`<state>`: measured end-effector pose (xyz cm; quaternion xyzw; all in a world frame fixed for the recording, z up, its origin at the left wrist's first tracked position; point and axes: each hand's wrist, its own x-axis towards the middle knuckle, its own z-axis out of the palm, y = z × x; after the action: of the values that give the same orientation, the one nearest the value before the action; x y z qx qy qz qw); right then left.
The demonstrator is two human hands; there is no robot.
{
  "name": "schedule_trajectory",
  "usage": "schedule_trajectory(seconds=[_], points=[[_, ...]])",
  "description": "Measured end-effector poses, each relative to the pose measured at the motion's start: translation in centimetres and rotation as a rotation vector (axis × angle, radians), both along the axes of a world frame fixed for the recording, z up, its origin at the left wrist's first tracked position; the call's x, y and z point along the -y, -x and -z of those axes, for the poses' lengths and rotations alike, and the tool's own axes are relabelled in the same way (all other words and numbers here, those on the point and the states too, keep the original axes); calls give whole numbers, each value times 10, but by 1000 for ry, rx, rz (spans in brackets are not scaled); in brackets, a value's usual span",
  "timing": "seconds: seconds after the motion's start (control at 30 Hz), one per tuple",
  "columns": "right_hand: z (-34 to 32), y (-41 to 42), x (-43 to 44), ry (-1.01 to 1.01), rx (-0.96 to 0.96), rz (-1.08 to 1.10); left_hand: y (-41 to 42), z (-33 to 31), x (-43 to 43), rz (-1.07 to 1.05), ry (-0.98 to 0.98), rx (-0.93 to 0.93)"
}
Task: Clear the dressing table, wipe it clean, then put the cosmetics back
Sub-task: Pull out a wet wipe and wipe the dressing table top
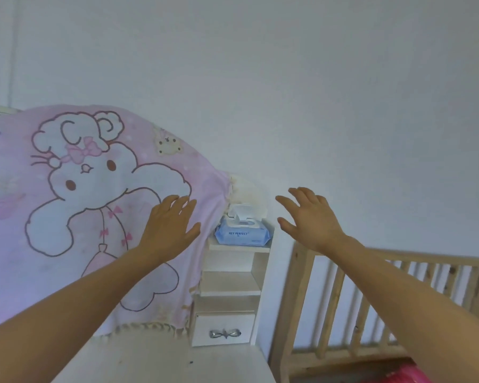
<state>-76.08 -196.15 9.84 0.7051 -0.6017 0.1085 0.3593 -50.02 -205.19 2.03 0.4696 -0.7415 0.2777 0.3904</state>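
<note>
The white dressing table (210, 363) shows only as a bare strip at the bottom centre, with no cosmetics in sight. On top of its small shelf unit (230, 284) lies a blue pack of wet wipes (242, 234) with its white lid flipped up. My left hand (170, 225) is raised in front of a pink cartoon-print cloth (75, 203), fingers spread, holding nothing. My right hand (309, 217) is raised to the right of the wipes, also spread and holding nothing. Both hands are level with the wipes pack, one on each side of it.
The pink cloth drapes over the upright part behind the table, hiding it. The shelf unit has two open shelves and a small drawer (224, 328) with a silver bow handle. A wooden slatted rail (371, 294) stands at the right. A pale wall fills the upper view.
</note>
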Motion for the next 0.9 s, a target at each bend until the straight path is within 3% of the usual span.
schedule_trajectory(seconds=[0.33, 0.5, 0.7, 0.9], points=[[93, 109, 144, -203, 44, -5, 101, 92, 124, 61, -57, 46], [80, 158, 218, -214, 37, -117, 154, 83, 181, -26, -90, 10], [94, 167, 296, -92, 160, -421, 177, 105, 205, -69, -200, -74], [95, 128, 348, 29, 358, -715, 159, 97, 222, -88, -97, -17]])
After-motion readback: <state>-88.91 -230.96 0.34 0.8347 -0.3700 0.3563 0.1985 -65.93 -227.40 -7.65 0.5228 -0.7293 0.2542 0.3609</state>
